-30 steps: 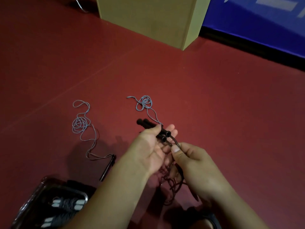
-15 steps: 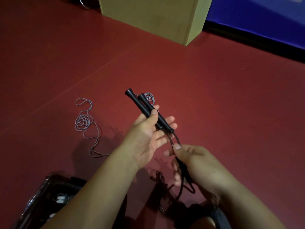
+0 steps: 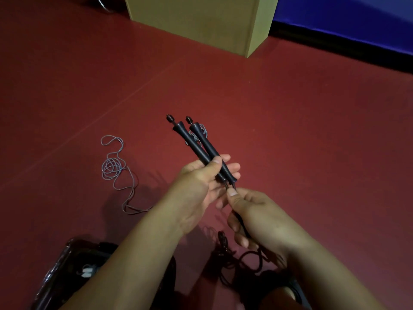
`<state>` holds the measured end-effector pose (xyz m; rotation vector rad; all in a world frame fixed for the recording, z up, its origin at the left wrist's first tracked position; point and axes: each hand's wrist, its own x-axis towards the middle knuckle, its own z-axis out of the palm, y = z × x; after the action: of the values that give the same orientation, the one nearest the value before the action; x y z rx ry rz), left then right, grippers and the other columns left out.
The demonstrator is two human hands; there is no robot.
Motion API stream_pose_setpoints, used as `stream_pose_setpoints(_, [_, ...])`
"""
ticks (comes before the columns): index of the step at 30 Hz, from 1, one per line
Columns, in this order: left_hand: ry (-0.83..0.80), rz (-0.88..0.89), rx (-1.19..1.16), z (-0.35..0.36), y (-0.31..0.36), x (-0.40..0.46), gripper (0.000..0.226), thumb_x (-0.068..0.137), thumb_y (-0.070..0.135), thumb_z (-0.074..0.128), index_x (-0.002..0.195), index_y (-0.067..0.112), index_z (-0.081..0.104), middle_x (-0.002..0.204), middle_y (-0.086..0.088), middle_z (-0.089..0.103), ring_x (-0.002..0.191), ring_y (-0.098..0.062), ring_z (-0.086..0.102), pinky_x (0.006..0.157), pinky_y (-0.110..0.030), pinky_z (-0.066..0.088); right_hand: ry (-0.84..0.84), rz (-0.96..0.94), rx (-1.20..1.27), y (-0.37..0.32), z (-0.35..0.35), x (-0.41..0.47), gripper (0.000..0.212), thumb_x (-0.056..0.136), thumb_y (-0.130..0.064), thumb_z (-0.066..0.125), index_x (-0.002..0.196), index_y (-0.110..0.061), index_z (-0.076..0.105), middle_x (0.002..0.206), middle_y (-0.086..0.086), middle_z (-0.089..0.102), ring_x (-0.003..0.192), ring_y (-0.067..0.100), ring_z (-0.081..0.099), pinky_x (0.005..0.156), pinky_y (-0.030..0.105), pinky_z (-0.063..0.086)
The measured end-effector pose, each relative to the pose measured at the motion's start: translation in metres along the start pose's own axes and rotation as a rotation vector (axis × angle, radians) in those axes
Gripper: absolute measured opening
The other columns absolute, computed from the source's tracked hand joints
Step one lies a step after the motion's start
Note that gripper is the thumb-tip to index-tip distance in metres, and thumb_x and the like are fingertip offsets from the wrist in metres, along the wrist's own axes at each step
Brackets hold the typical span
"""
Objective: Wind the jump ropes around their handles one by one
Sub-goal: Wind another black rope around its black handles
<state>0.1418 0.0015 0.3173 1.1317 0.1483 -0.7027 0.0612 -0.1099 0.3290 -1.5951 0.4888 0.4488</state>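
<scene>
My left hand (image 3: pixel 196 186) grips two black jump rope handles (image 3: pixel 201 144) side by side near their lower ends, with their tips pointing up and away. My right hand (image 3: pixel 254 215) pinches the black rope just below the handles, and the rope runs down through its curled fingers. The rest of the black rope (image 3: pixel 237 258) lies in a loose tangle on the floor beneath my right hand. A grey jump rope (image 3: pixel 112 166) lies in loose coils on the red floor to the left. Another grey rope (image 3: pixel 202 130) shows partly behind the held handles.
A tan cardboard box (image 3: pixel 201 19) stands at the back, with a blue mat (image 3: pixel 357 23) to its right. A dark bag or case (image 3: pixel 67 271) sits at the lower left by my left forearm. The floor (image 3: pixel 312 130) is red.
My left hand has swung the two handles up from lying flat until they point away and upward. My right hand has slid up the rope to just below the handles.
</scene>
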Motion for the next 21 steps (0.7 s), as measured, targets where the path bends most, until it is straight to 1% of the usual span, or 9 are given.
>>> stream_pose_setpoints(1, [-0.014, -0.010, 0.021, -0.001, 0.001, -0.001, 0.022, 0.103, 0.017, 0.046, 0.114, 0.008, 0.063, 0.105, -0.012, 0.076, 0.098, -0.024, 0.073, 0.072, -0.031, 0.058, 0.000, 0.001, 0.002, 0.001, -0.001, 0.001, 0.039, 0.104, -0.040, 0.037, 0.098, -0.009, 0.059, 0.053, 0.003, 0.047, 0.038, 0.014, 0.037, 0.039, 0.021, 0.021])
stream_pose_setpoints(3, [-0.029, -0.031, 0.070, -0.002, 0.000, -0.003, 0.023, 0.104, 0.018, 0.046, 0.117, 0.008, 0.062, 0.104, -0.012, 0.076, 0.094, -0.022, 0.074, 0.056, -0.025, 0.051, 0.001, 0.008, -0.009, 0.002, 0.000, 0.001, 0.038, 0.104, -0.040, 0.036, 0.098, -0.009, 0.059, 0.053, 0.002, 0.047, 0.038, 0.014, 0.038, 0.038, 0.021, 0.023])
stream_pose_setpoints(6, [-0.031, -0.049, 0.116, -0.004, -0.001, -0.005, 0.023, 0.104, 0.016, 0.045, 0.117, 0.007, 0.060, 0.101, -0.014, 0.076, 0.087, -0.021, 0.074, 0.049, -0.024, 0.045, -0.001, 0.017, -0.035, 0.004, 0.002, 0.002, 0.037, 0.104, -0.039, 0.035, 0.098, -0.010, 0.058, 0.049, -0.002, 0.046, 0.038, 0.014, 0.042, 0.037, 0.021, 0.031])
stream_pose_setpoints(10, [-0.024, -0.088, 0.137, -0.006, 0.001, -0.007, 0.022, 0.103, 0.011, 0.045, 0.118, 0.004, 0.060, 0.103, -0.018, 0.075, 0.084, -0.022, 0.073, 0.050, -0.024, 0.046, 0.020, 0.035, 0.014, 0.008, 0.005, 0.007, 0.040, 0.103, -0.040, 0.037, 0.094, -0.008, 0.060, 0.053, -0.001, 0.049, 0.042, 0.014, 0.048, 0.045, 0.026, 0.046])
stream_pose_setpoints(11, [-0.018, -0.102, 0.140, -0.007, 0.002, -0.008, 0.023, 0.103, 0.010, 0.044, 0.119, 0.003, 0.059, 0.103, -0.018, 0.075, 0.081, -0.022, 0.072, 0.051, -0.025, 0.046, 0.035, 0.022, 0.013, 0.010, 0.005, 0.009, 0.040, 0.103, -0.039, 0.038, 0.092, -0.008, 0.061, 0.057, 0.001, 0.050, 0.045, 0.014, 0.048, 0.048, 0.027, 0.046])
stream_pose_setpoints(14, [-0.002, -0.136, 0.157, -0.009, 0.003, -0.007, 0.023, 0.103, 0.007, 0.045, 0.119, 0.002, 0.060, 0.104, -0.018, 0.075, 0.076, -0.024, 0.065, 0.055, -0.026, 0.047, 0.078, -0.039, -0.097, 0.012, 0.006, 0.014, 0.037, 0.103, -0.037, 0.039, 0.086, -0.013, 0.062, 0.063, 0.004, 0.056, 0.051, 0.015, 0.052, 0.053, 0.028, 0.040])
stream_pose_setpoints(17, [-0.002, -0.136, 0.162, -0.009, 0.003, -0.008, 0.022, 0.101, 0.006, 0.046, 0.115, 0.001, 0.063, 0.103, -0.018, 0.075, 0.078, -0.025, 0.059, 0.057, -0.026, 0.043, 0.092, -0.069, -0.134, 0.013, 0.006, 0.016, 0.037, 0.103, -0.037, 0.040, 0.082, -0.015, 0.061, 0.061, -0.002, 0.058, 0.047, 0.010, 0.049, 0.054, 0.028, 0.039])
stream_pose_setpoints(19, [0.013, -0.118, 0.121, -0.007, 0.005, -0.008, 0.020, 0.102, 0.008, 0.047, 0.109, 0.003, 0.064, 0.101, -0.016, 0.076, 0.082, -0.024, 0.066, 0.059, -0.026, 0.044, 0.076, -0.072, -0.110, 0.011, 0.008, 0.016, 0.037, 0.103, -0.038, 0.040, 0.085, -0.013, 0.062, 0.061, -0.001, 0.058, 0.042, 0.008, 0.045, 0.049, 0.024, 0.034])
stream_pose_setpoints(21, [0.056, -0.095, 0.022, -0.007, 0.009, -0.007, 0.019, 0.102, 0.010, 0.046, 0.105, 0.005, 0.064, 0.098, -0.014, 0.077, 0.083, -0.021, 0.073, 0.065, -0.028, 0.054, 0.053, -0.060, -0.063, 0.008, 0.009, 0.014, 0.038, 0.103, -0.037, 0.040, 0.089, -0.010, 0.063, 0.061, 0.003, 0.058, 0.040, 0.011, 0.042, 0.043, 0.020, 0.031])
